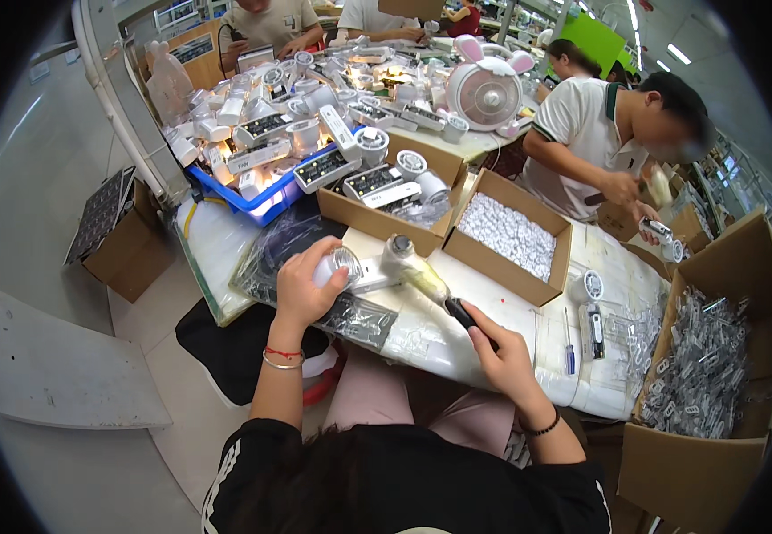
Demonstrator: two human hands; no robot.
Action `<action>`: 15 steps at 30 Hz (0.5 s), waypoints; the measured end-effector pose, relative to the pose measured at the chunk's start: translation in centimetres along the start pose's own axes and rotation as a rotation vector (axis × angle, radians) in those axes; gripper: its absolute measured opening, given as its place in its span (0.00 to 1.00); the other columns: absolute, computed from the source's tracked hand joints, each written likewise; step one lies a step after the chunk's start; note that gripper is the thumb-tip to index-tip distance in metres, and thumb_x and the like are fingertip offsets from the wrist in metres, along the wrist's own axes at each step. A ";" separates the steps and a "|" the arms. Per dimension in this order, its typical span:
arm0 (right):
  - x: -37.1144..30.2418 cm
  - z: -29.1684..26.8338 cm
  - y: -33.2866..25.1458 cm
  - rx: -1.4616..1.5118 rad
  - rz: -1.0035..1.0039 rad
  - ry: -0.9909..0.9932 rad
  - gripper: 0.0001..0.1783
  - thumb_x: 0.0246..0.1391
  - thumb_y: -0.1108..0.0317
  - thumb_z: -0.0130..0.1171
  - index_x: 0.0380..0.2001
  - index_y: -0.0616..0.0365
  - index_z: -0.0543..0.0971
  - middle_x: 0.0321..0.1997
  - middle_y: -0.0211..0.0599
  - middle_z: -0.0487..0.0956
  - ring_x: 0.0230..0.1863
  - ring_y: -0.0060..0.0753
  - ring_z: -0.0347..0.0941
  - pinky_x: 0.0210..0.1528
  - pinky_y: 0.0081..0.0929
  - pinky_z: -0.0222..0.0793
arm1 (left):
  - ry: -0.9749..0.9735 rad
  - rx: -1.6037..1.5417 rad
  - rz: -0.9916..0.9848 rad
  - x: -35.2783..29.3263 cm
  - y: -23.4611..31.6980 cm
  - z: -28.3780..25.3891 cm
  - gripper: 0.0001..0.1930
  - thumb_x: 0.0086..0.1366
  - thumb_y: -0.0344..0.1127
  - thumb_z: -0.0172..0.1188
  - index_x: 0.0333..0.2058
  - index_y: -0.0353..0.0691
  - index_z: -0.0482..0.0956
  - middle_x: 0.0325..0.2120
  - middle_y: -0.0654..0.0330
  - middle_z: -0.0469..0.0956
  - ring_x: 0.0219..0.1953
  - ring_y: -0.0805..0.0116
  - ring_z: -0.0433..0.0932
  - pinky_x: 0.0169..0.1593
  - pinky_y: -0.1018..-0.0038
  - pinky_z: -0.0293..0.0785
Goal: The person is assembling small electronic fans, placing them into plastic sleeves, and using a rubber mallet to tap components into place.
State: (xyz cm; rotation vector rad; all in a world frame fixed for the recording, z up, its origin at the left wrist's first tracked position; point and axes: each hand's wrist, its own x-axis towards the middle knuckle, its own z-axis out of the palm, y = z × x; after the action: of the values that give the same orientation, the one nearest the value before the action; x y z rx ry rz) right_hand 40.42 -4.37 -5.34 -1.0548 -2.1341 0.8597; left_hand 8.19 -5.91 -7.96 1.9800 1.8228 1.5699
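Gripping small white fan unit [343, 265] in my left hand [301, 289] at bench edge; right hand [497, 351] closed round electric screwdriver [422, 280]. Risk: bit slipping, fan tipping off.

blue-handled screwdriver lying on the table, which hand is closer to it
Right. The right hand is just left of the blue-handled screwdriver, holding a black-handled tool; the left hand is far across the table.

The left hand [304, 287] hides most of the white part [343, 264] it grips.
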 end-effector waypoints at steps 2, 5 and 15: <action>-1.1 0.8 0.2 0.018 -0.086 0.108 0.25 0.60 0.71 0.52 0.61 0.51 0.69 0.18 0.31 0.69 0.21 0.19 0.63 0.27 0.19 0.61 | -0.010 0.008 -0.009 -0.3 0.4 0.0 0.21 0.59 0.45 0.58 0.45 0.37 0.77 0.38 0.51 0.81 0.41 0.53 0.80 0.46 0.67 0.73; -1.1 1.7 0.2 -0.037 -0.062 0.106 0.24 0.59 0.70 0.53 0.61 0.51 0.70 0.17 0.35 0.70 0.20 0.20 0.63 0.26 0.20 0.61 | 0.073 0.029 -0.133 0.1 1.8 0.7 0.16 0.63 0.42 0.54 0.43 0.37 0.77 0.36 0.50 0.80 0.39 0.53 0.80 0.45 0.69 0.73; -1.0 1.1 1.3 -0.095 -0.222 0.303 0.24 0.55 0.74 0.56 0.57 0.47 0.75 0.19 0.40 0.75 0.16 0.37 0.69 0.23 0.29 0.65 | 0.158 0.021 -0.137 0.1 1.5 1.5 0.12 0.64 0.41 0.53 0.34 0.40 0.80 0.27 0.49 0.80 0.31 0.46 0.79 0.34 0.63 0.74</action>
State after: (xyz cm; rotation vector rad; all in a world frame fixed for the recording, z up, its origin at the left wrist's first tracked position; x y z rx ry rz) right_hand 40.69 -4.96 -7.21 -0.9079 -2.0006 0.4662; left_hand 10.23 -5.42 -7.71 1.7416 1.9910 1.7150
